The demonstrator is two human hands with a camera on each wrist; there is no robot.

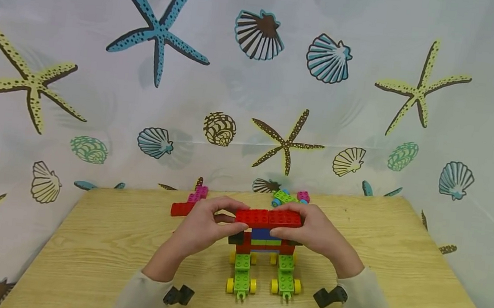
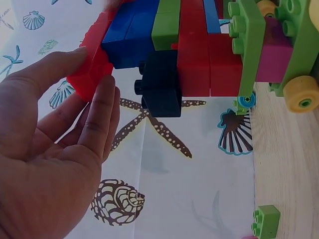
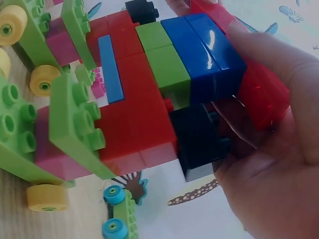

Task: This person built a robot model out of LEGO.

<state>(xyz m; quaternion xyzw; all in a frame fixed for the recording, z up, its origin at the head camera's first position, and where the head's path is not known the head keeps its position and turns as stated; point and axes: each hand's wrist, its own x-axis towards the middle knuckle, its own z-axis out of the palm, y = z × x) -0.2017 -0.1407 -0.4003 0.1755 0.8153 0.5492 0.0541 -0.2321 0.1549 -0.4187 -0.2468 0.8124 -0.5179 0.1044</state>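
A toy brick structure stands upright on two green wheeled bases with yellow wheels. Red bricks lie side by side across its top, over blue bricks. My left hand grips the left end of this red row between thumb and fingers. At the opposite end, my right hand holds the row the same way. Below the hands, a black brick sticks out on the left side and another black brick on the right. Studs below the red row are hidden.
Pink bricks and a red brick lie at the back left of the wooden table. Behind the structure are a green piece with blue wheels and a magenta brick. A patterned cloth hangs behind the table.
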